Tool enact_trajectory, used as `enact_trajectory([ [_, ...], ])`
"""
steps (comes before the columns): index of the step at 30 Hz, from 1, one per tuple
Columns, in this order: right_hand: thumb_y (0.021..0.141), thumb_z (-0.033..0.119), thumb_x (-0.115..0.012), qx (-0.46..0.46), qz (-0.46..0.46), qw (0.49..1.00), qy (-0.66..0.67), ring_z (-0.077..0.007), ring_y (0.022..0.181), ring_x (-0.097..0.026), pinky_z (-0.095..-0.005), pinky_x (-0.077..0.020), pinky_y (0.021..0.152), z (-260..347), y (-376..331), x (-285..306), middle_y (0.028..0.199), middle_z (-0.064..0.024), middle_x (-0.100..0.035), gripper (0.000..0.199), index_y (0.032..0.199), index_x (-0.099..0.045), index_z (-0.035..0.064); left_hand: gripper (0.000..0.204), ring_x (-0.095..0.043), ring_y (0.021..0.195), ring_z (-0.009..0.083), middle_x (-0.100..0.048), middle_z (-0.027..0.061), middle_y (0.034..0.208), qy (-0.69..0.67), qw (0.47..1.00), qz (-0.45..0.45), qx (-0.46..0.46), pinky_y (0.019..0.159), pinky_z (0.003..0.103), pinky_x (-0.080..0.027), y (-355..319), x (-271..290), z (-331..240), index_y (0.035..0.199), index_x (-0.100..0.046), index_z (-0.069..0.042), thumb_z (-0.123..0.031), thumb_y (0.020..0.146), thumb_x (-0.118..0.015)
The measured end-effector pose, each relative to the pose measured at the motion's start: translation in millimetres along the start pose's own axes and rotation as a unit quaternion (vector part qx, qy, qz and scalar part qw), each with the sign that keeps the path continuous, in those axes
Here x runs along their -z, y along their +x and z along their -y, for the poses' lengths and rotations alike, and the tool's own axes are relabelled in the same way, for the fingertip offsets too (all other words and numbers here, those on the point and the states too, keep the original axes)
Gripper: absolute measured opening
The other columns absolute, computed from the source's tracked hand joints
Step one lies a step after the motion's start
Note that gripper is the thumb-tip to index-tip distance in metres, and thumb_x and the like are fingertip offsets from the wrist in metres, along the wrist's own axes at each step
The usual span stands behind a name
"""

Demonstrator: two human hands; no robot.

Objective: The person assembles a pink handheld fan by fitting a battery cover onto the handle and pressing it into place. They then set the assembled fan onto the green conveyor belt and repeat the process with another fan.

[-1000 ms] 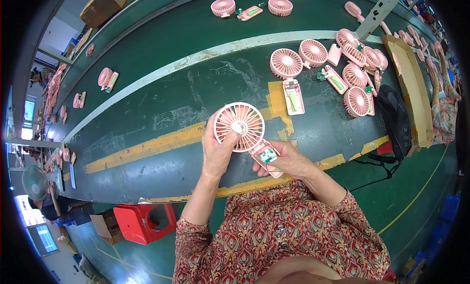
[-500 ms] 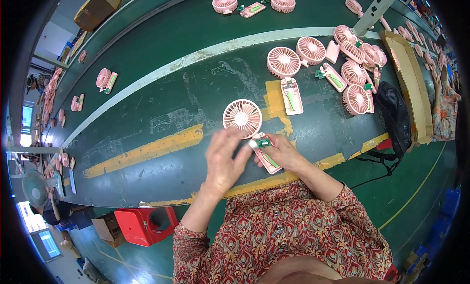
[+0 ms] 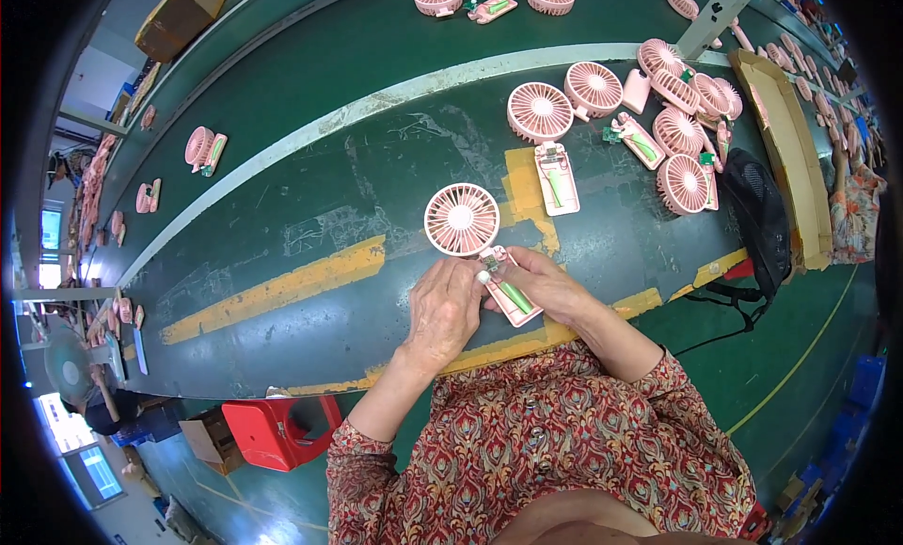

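A pink handheld fan lies before me on the bench, its round fan head away from me and its opened handle pointing back toward my body. A green battery sits inside the handle, and a small circuit board is at the neck. My right hand grips the handle from the right, its thumb beside the board. Curled around the neck's left side is my left hand, fingers closed against the fan; a white cover shows on its thumb tip. Part of the neck is hidden by the fingers.
Another opened fan lies beyond, right of centre. Several pink fans are piled at the right beside a black bag and a long cardboard box. A pale rail borders the far belt, which carries more fans. A red stool stands lower left.
My left hand has drawn back from the fan head and curled in at the neck. The circuit board, raised and tilted before, now lies lower in the handle's top.
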State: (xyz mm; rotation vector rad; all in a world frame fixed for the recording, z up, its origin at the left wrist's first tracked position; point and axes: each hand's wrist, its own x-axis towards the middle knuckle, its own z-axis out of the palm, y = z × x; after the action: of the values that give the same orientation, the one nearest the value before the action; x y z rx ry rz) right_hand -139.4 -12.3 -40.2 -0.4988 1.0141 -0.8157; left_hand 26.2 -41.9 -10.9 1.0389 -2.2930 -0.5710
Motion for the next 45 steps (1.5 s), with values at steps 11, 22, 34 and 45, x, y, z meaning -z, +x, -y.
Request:
enact_trajectory([
  [11,0.096,0.036,-0.043,-0.002,0.003,0.996,0.091,-0.0237,0.078,-0.067,-0.0290,-0.0563,0.065,1,2,2,0.095,-0.0149,-0.062,0.045,0.115,-0.048,-0.0051,0.013,-0.059,0.075,0.0329,-0.057,0.0139,0.079,-0.019,0.995,0.025,0.098,0.064,0.043,-0.047,-10,-3,1,0.090,-0.051,-0.002,-0.001,0.079,-0.058],
  [22,0.098,0.028,-0.040,0.029,0.006,0.998,0.047,-0.0161,0.077,-0.065,-0.0254,-0.0527,0.067,-7,5,5,0.095,-0.0114,-0.063,0.036,0.112,-0.051,-0.0036,0.010,-0.058,0.070,0.0324,-0.056,0.0143,0.076,-0.031,0.995,-0.015,0.093,0.062,0.040,-0.046,-14,-14,3,0.089,-0.052,-0.001,0.000,0.080,-0.056],
  [34,0.097,0.029,-0.043,0.027,-0.019,0.999,-0.008,-0.0094,0.082,-0.057,-0.0240,-0.0473,0.072,-14,9,8,0.095,-0.0056,-0.062,0.039,0.115,-0.054,-0.0036,0.011,-0.057,0.069,0.0320,-0.055,0.0139,0.076,-0.033,0.996,-0.052,0.059,0.061,0.039,-0.046,-13,-19,6,0.087,-0.052,-0.001,0.004,0.078,-0.056],
  [45,0.098,0.028,-0.043,0.029,-0.011,0.997,-0.067,-0.0069,0.084,-0.055,-0.0216,-0.0466,0.074,-10,5,6,0.097,-0.0030,-0.061,0.036,0.114,-0.055,-0.0024,0.015,-0.058,0.072,0.0332,-0.056,0.0148,0.078,-0.046,0.996,-0.032,0.072,0.061,0.041,-0.047,-18,-19,11,0.089,-0.052,0.000,0.003,0.076,-0.059],
])
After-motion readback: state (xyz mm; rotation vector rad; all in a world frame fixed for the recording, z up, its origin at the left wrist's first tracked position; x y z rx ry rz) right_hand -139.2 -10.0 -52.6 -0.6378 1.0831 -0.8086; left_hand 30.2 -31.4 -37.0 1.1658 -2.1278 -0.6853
